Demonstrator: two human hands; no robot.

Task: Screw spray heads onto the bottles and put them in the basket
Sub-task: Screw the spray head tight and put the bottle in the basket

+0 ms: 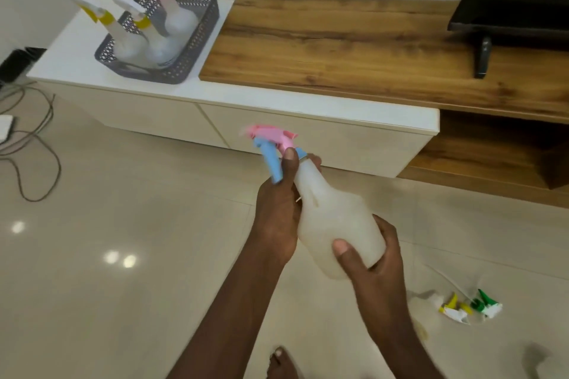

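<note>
Hands share one translucent white plastic bottle (332, 218), held in the air in front of the low white cabinet (277, 101). Its long axis tilts up and away to the left. The right hand (372, 258) wraps the wide base nearest the body, while the left hand (278, 209) curls round the neck just below the pink and blue spray head (271, 140). That head looks seated, though blur hides the collar. The dark grey perforated plastic basket (197, 49), with three finished bottles in it, stands well apart, up and left on the cabinet.

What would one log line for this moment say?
left hand: grips bottle neck | right hand: holds bottle base | spray head: on | basket: three bottles
</note>
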